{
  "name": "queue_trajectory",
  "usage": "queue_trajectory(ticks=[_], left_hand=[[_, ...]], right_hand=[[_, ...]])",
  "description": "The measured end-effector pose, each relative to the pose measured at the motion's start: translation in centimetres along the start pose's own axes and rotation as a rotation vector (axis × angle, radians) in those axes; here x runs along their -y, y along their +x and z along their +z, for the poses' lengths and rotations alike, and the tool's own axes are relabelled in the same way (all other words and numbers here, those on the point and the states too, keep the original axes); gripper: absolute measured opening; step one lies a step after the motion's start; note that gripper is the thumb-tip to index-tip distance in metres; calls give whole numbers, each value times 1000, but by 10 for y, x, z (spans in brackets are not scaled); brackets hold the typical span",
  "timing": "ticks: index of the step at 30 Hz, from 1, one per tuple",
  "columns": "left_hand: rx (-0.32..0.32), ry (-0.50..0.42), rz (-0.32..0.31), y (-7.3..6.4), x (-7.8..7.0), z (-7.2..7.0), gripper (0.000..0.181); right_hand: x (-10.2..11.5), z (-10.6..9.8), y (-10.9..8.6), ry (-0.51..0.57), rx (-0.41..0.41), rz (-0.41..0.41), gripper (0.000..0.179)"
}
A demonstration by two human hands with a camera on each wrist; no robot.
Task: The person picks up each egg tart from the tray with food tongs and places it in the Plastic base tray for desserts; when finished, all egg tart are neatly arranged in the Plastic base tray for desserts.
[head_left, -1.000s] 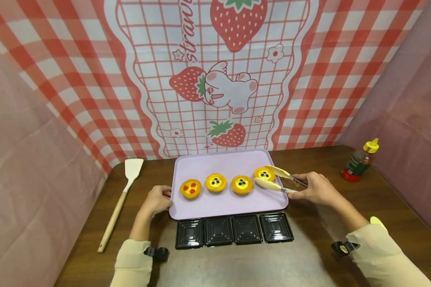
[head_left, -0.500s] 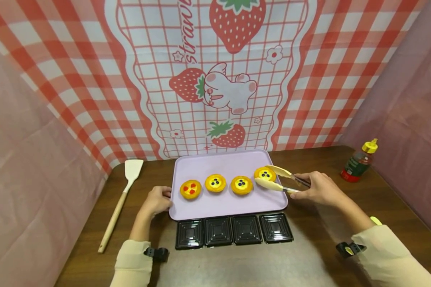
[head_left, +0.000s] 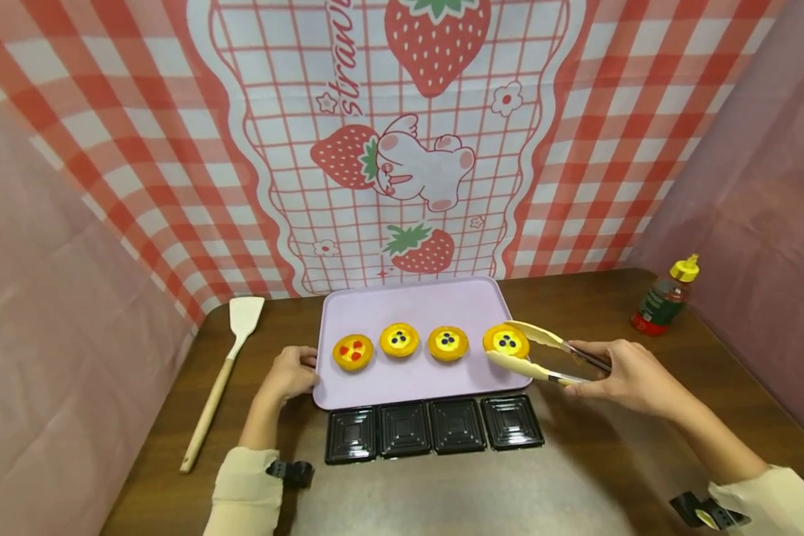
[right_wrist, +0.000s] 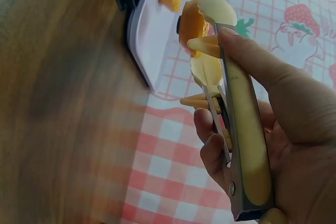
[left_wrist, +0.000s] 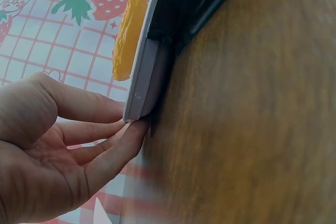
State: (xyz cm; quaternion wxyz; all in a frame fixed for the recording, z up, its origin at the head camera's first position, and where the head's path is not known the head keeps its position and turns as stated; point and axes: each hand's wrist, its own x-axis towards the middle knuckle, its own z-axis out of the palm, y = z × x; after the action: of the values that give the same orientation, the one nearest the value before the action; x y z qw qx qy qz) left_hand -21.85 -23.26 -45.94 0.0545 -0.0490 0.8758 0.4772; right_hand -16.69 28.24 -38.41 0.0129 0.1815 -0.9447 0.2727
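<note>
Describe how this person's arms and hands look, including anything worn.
The left hand and right hand wear no gloves. Cream sleeves stop on the forearms, short of the hands. A small black device on a black strap sits near each cuff.

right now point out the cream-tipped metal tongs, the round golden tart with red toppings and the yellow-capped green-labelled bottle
Cream-tipped metal tongs (head_left: 524,366), head view, on the nearer cream tip
Round golden tart with red toppings (head_left: 353,352), head view, on its centre
Yellow-capped green-labelled bottle (head_left: 659,304), head view, on the label
</note>
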Motion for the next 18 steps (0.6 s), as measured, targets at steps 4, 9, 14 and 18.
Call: queue_trajectory(ticks=[4,9,14,18], left_hand=[[-3,3,2,-1,-1,-1,58],[-4,6,-5,-2,-1,0,59],[-7,8,5,-1,0,0,59],[-9,13,6,-1,-1,-1,59]], right_hand=[[6,-2,-16,15,-5,-22,71],[10,-1,-35,17,-6,-61,71],[12,0,-53,3,-29,-85,69],[11,3,-62,25,-18,-110,68]])
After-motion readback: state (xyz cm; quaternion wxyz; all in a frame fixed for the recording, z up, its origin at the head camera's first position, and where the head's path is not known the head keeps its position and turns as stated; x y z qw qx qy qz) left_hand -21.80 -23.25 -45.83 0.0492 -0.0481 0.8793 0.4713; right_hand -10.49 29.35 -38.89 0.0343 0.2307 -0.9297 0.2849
